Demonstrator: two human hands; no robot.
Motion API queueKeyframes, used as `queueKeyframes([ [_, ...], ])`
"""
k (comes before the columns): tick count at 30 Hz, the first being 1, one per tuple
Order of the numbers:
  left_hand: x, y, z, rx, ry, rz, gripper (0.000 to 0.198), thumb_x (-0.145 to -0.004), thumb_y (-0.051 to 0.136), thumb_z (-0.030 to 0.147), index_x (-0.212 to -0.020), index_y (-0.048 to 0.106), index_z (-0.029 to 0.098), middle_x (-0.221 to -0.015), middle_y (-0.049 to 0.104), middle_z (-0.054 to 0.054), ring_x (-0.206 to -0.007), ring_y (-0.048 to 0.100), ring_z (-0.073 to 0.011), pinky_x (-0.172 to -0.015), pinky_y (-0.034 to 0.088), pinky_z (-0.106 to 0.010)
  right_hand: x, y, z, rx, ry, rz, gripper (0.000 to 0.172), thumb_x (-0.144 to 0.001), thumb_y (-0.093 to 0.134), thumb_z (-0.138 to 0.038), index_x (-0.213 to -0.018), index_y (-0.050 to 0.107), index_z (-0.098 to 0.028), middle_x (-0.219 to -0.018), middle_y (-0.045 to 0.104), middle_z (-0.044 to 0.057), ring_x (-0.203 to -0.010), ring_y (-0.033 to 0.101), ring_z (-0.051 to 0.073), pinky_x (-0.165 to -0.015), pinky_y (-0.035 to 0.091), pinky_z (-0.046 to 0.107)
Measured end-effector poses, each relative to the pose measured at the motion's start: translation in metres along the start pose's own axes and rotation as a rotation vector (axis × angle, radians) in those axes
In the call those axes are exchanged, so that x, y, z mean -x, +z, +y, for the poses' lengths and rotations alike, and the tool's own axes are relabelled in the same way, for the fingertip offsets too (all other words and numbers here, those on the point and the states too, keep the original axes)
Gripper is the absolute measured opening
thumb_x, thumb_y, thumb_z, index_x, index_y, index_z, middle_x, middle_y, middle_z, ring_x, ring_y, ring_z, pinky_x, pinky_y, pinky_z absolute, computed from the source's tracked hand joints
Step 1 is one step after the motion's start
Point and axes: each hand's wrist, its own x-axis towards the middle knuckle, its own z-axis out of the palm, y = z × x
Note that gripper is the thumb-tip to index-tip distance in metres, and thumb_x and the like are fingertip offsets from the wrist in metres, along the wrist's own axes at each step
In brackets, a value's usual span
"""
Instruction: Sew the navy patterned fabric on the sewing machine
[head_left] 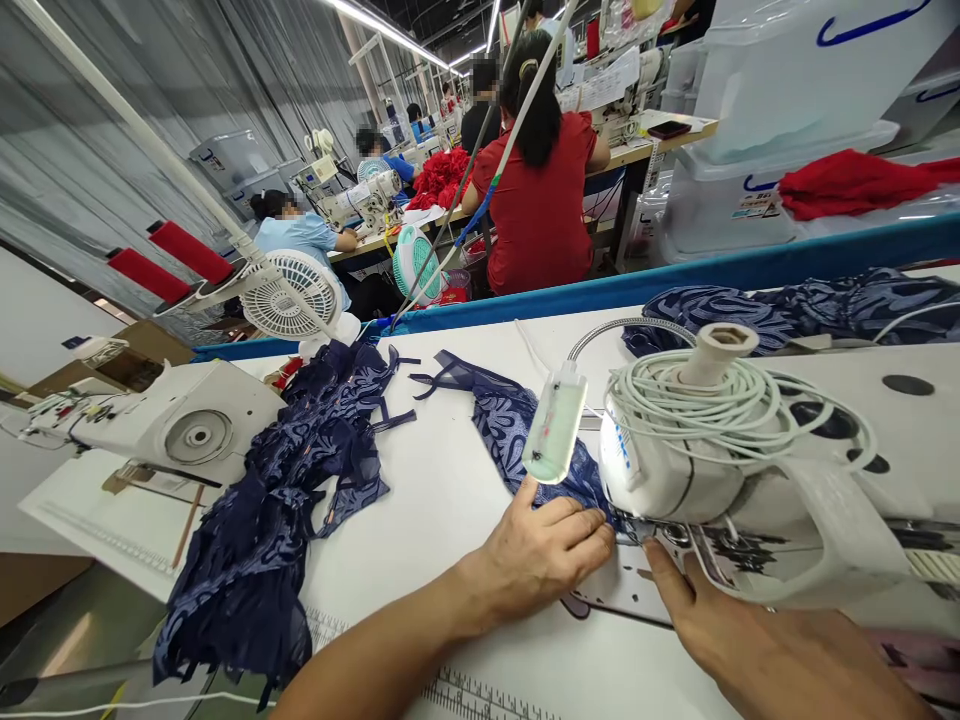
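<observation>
- Leftmost, a second white machine (180, 425) sits on the table's (442, 490) far-left corner, just short of where the surface drops off to the floor.
- Next to it a heap of navy lace pieces (277, 520) spills toward the near edge; judging by its bulk, it is a large batch, though I cannot tell whether it is finished or waiting.
- Between that heap and the hands lies a bare stretch of white tabletop, the widest open room for sliding cloth.
- One navy lace piece (517, 430) runs from mid-table under the lamp (555, 425) to the needle, so the seam appears underway, not finished.
- My left hand (544, 550) lies flat, fingers together, pressing that piece just beside the presser foot.
- My right hand (720, 625) rests palm-down, thumb stretched toward the foot; its fingers go under the sewing machine (750, 450), so I cannot tell what they grip.
- Rightward the machine's body crowds the table, with more navy fabric (787, 310) behind it against the blue rail (675, 280).
</observation>
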Motion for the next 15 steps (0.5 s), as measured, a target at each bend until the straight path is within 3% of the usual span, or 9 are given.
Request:
queueKeyframes([
  [3,-0.001,-0.002,0.000,0.001,0.000,0.003,0.021,-0.106,0.051,0.017,-0.119,0.067,0.015,-0.117,0.075,-0.005,-0.103,0.066,-0.0121,-0.123,0.031,-0.055,-0.005,-0.004,-0.003,0.111,-0.121,-0.029,0.038,-0.067,0.059,0.003,-0.098,0.071,-0.014,-0.065,0.063,0.001,-0.037,0.038,0.008,-0.044,0.017,0.029],
  [6,-0.002,-0.003,0.001,-0.007,-0.007,0.033,0.024,-0.108,0.046,0.016,-0.116,0.068,0.015,-0.117,0.075,-0.005,-0.103,0.066,-0.0124,-0.122,0.032,-0.055,-0.003,-0.003,-0.003,0.177,-0.146,-0.002,0.037,-0.063,0.058,0.007,-0.090,0.071,-0.015,-0.062,0.062,0.000,-0.037,0.040,0.008,-0.043,0.018,0.028],
  [12,0.000,0.006,0.001,-0.023,-0.012,0.028,0.021,-0.106,0.051,0.016,-0.118,0.068,0.016,-0.115,0.075,-0.004,-0.103,0.066,-0.0145,-0.122,0.029,-0.059,0.003,0.001,-0.002,0.171,-0.111,-0.022,0.053,-0.063,0.063,0.002,-0.113,0.068,-0.015,-0.063,0.063,-0.002,-0.038,0.041,0.008,-0.044,0.019,0.028],
  [15,0.000,0.008,0.001,-0.042,-0.015,0.010,0.021,-0.105,0.051,0.015,-0.118,0.068,0.017,-0.112,0.075,-0.004,-0.103,0.067,-0.0152,-0.122,0.027,-0.061,0.000,-0.002,-0.003,0.215,-0.128,-0.011,0.050,-0.063,0.062,0.003,-0.109,0.069,-0.014,-0.059,0.061,-0.002,-0.036,0.040,0.009,-0.045,0.019,0.028],
])
